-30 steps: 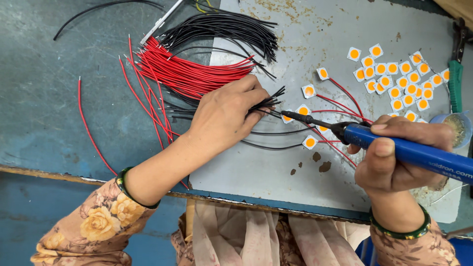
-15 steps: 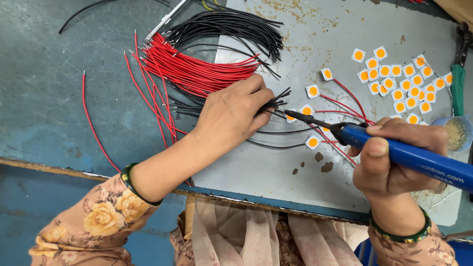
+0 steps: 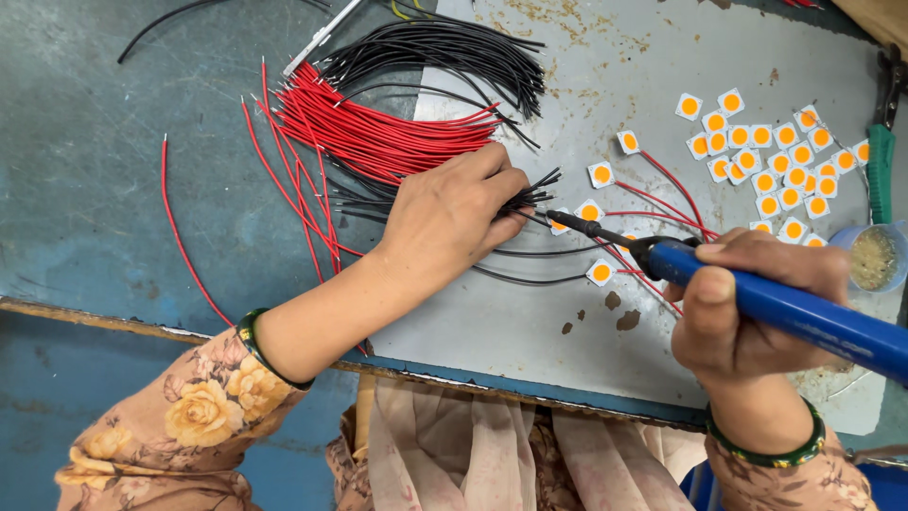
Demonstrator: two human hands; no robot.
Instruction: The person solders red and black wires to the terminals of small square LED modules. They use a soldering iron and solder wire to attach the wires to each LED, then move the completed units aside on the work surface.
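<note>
pinching: our left hand (image 3: 452,220) grips a bunch of black wires (image 3: 530,192) just left of the soldering iron (image 3: 757,293) tip
clenching: our right hand (image 3: 757,317) wraps the iron's blue handle
led chips (image 3: 766,151): scattered above the iron
red wires (image 3: 378,137): above the left hand, far left of the iron

wire bundles (image 3: 407,114) left of square chips (image 3: 766,156)

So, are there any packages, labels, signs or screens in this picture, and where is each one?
No packages, signs or screens are in view.
Soldering iron: blue handle in the right hand, with a small faint marking along it, too small to make out.
Small cup: right edge of the table, round, pale blue, no label visible.
</note>
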